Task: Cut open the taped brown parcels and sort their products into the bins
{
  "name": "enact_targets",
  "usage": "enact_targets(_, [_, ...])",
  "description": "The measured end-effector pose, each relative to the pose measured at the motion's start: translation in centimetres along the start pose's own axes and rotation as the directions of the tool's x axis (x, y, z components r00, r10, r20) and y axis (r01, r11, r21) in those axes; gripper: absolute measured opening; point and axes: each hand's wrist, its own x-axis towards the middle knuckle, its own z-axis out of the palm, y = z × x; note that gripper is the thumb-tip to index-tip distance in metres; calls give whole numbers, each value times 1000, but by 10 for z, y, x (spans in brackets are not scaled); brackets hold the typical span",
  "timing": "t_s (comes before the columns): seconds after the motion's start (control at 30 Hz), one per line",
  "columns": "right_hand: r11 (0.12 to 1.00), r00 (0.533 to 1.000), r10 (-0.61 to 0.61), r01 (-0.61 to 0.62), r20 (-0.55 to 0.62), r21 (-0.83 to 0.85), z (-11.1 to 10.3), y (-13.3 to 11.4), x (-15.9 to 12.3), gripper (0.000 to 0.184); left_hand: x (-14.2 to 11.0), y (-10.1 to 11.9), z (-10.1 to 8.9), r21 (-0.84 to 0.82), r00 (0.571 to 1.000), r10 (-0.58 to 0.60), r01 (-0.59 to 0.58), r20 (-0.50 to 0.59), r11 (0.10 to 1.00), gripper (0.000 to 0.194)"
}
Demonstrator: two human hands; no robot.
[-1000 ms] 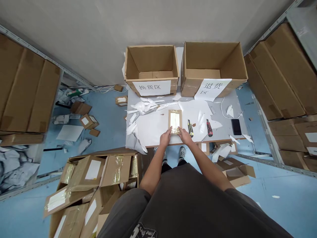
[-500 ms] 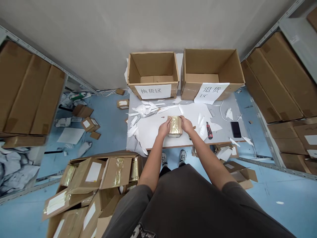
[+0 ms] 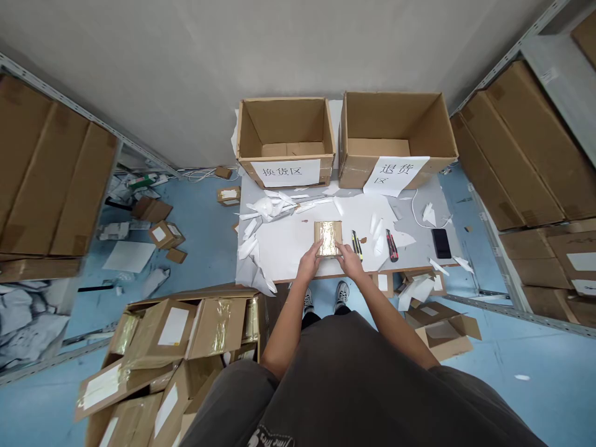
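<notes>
A small cardboard box (image 3: 328, 231) with shiny clear tape along its top sits at the front of the white-covered table (image 3: 284, 245). My left hand (image 3: 309, 262) grips its near left corner, and my right hand (image 3: 349, 261) grips the near right corner. Both thumbs rest on the top; the other fingers are partly hidden by the sides. Just right of the box lies a yellow-and-black utility knife (image 3: 356, 245). Farther right is a red-and-black utility knife (image 3: 392, 245).
Two big open cartons with paper signs, the left carton (image 3: 285, 127) and the right carton (image 3: 395, 124), stand at the table's back. Crumpled paper (image 3: 265, 208) lies at left, a phone (image 3: 441, 243) at right. A large carton of boxes (image 3: 218, 326) is at lower left; loaded shelves flank both sides.
Both hands have slid from the box's sides to its near corners, and the box now shows more of its top. The yellow-and-black knife has come into view beside my right hand.
</notes>
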Motion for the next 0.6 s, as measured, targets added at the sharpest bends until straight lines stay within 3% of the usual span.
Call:
enact_targets(0.1, [999,1000,-22,21,-8,-26,-2,1,6,56,5,4,-4,34,1000,3,-4,24,999,77])
enact_targets(0.23, [997,997,-55,52,-54,-59,-25,0,20,49,18,17,-22,146,997,-72,73,-8,987,57])
enact_targets(0.4, [996,1000,-10,9,-9,-92,-46,-1,70,47,57,22,-29,213,977,-177,200,-123,956,51])
enact_targets(0.5, [996,994,65,-59,84,-74,-38,4,98,51,76,12,-16,183,982,-190,189,-13,965,58])
enact_targets(0.6, [995,986,90,-85,140,-43,-24,9,105,59,80,-2,1,162,963,-237,215,131,963,64])
